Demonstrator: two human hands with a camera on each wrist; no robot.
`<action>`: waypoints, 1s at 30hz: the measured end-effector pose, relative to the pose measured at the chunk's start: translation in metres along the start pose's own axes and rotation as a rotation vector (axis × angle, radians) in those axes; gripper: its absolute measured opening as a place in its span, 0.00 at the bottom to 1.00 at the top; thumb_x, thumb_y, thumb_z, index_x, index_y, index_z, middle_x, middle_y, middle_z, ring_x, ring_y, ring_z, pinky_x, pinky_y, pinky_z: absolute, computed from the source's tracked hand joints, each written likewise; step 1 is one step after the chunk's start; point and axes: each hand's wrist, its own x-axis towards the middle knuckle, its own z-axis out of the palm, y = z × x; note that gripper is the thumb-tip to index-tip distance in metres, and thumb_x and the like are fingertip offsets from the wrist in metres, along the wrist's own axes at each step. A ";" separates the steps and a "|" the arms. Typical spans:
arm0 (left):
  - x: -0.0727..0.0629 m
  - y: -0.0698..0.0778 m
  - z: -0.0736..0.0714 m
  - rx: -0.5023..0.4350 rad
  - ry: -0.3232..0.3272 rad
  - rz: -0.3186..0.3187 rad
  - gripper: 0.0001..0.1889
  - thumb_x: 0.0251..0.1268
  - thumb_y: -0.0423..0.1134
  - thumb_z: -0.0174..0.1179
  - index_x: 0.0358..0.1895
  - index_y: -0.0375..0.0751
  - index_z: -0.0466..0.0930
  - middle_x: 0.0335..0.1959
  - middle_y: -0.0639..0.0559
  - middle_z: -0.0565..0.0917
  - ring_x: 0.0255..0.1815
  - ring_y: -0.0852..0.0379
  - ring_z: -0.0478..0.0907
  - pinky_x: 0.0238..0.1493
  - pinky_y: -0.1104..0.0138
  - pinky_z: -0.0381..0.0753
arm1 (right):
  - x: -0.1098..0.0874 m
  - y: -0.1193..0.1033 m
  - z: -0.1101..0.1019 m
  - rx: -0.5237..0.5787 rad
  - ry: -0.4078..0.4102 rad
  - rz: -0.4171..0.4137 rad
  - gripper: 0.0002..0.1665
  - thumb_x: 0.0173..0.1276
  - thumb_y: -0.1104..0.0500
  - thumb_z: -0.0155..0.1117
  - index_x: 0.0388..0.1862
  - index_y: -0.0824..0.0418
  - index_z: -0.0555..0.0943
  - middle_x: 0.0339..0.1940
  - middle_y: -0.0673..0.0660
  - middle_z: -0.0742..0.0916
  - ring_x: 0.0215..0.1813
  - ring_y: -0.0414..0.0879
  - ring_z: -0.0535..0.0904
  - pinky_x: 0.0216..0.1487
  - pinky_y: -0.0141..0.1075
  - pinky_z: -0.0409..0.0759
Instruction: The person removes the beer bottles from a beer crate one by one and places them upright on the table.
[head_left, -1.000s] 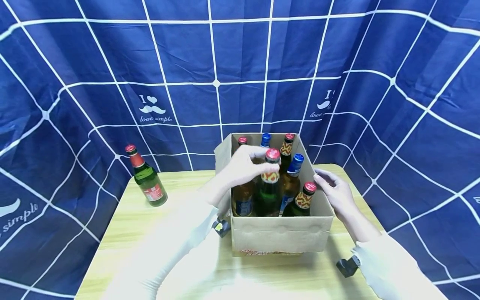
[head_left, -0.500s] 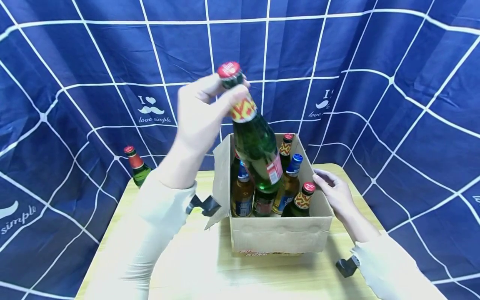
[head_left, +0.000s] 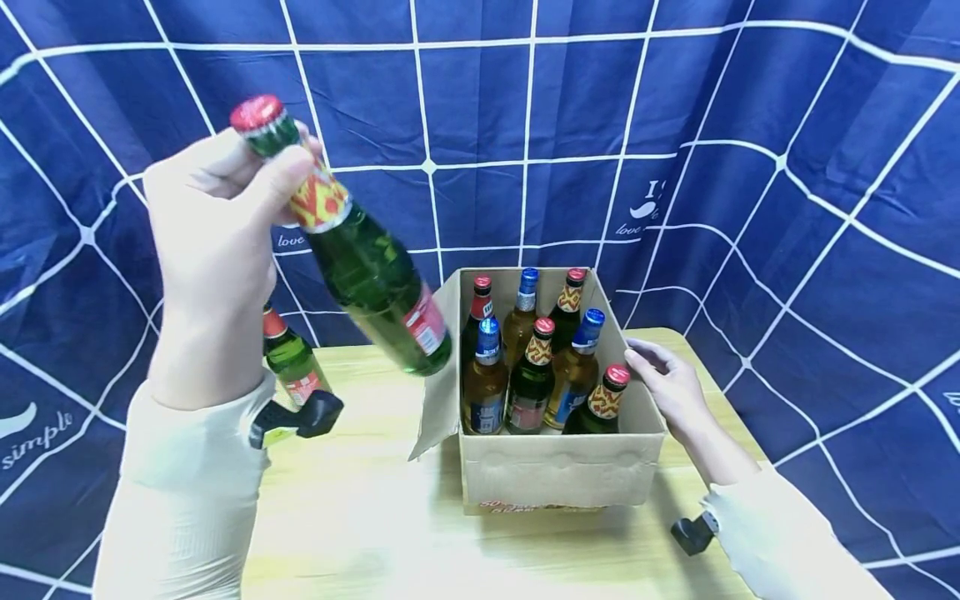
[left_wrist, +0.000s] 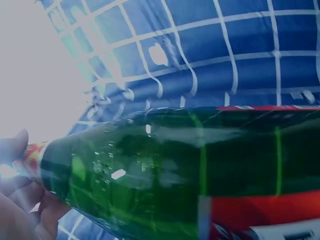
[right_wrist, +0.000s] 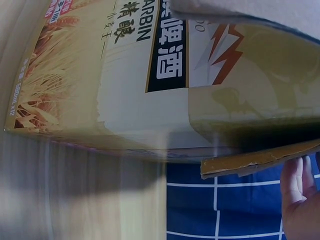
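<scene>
High on the left, my left hand (head_left: pixel 217 217) grips a green glass beer bottle (head_left: pixel 367 279) by its neck. The bottle has a red cap and a patterned neck label, and it tilts with its base toward the box. In the left wrist view the bottle body (left_wrist: pixel 145 170) fills the frame, with fingers at its neck. My right hand (head_left: pixel 671 379) holds the right rim of an open cardboard box (head_left: pixel 562 467). In the right wrist view, fingertips (right_wrist: pixel 295 175) meet the edge of a cardboard flap. Green and brown bottles (head_left: pixel 531 383) with red or blue caps stand inside the box.
Another green bottle (head_left: pixel 303 375) stands on the wooden table (head_left: pixel 360 517) at the left, partly behind my left wrist. The box's left flap (head_left: pixel 438 400) hangs outward. A blue curtain (head_left: pixel 480 108) with white grid lines surrounds the table.
My left hand has lifted the green bottle out of the box and carried it up and leftward, tilting it. The right hand has stayed at the box rim.
</scene>
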 end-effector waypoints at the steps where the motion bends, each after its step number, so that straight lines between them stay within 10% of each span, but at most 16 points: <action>1: -0.002 -0.003 -0.006 0.027 0.005 -0.034 0.08 0.53 0.24 0.66 0.36 0.22 0.84 0.30 0.36 0.84 0.30 0.49 0.80 0.31 0.67 0.82 | 0.000 0.000 0.000 0.001 -0.001 0.000 0.29 0.70 0.54 0.60 0.61 0.74 0.71 0.39 0.37 0.83 0.38 0.28 0.79 0.42 0.21 0.74; 9: -0.031 -0.056 -0.055 0.557 0.022 -0.220 0.10 0.54 0.35 0.70 0.39 0.36 0.87 0.27 0.64 0.85 0.30 0.64 0.76 0.34 0.73 0.71 | -0.001 0.002 -0.003 0.013 0.003 0.006 0.29 0.71 0.55 0.59 0.62 0.75 0.70 0.39 0.37 0.84 0.38 0.29 0.79 0.42 0.21 0.74; 14: -0.050 -0.100 -0.081 0.725 0.077 -0.311 0.16 0.52 0.39 0.71 0.43 0.34 0.86 0.29 0.60 0.85 0.28 0.68 0.72 0.35 0.75 0.69 | -0.001 0.003 -0.004 -0.008 0.008 0.014 0.30 0.70 0.53 0.60 0.62 0.74 0.71 0.38 0.35 0.83 0.39 0.28 0.78 0.42 0.21 0.74; 19: -0.064 -0.142 -0.103 0.838 0.118 -0.389 0.17 0.52 0.41 0.71 0.45 0.36 0.86 0.39 0.43 0.86 0.33 0.70 0.74 0.43 0.74 0.70 | -0.001 0.003 -0.002 0.002 0.002 0.008 0.29 0.71 0.54 0.60 0.62 0.74 0.71 0.39 0.37 0.83 0.39 0.28 0.79 0.42 0.21 0.75; 30: -0.082 -0.206 -0.131 0.862 0.156 -0.394 0.13 0.53 0.42 0.71 0.37 0.36 0.87 0.23 0.50 0.83 0.24 0.62 0.70 0.31 0.72 0.67 | 0.000 0.001 0.000 -0.012 0.006 0.013 0.29 0.70 0.53 0.60 0.62 0.72 0.72 0.40 0.38 0.83 0.39 0.28 0.78 0.43 0.21 0.74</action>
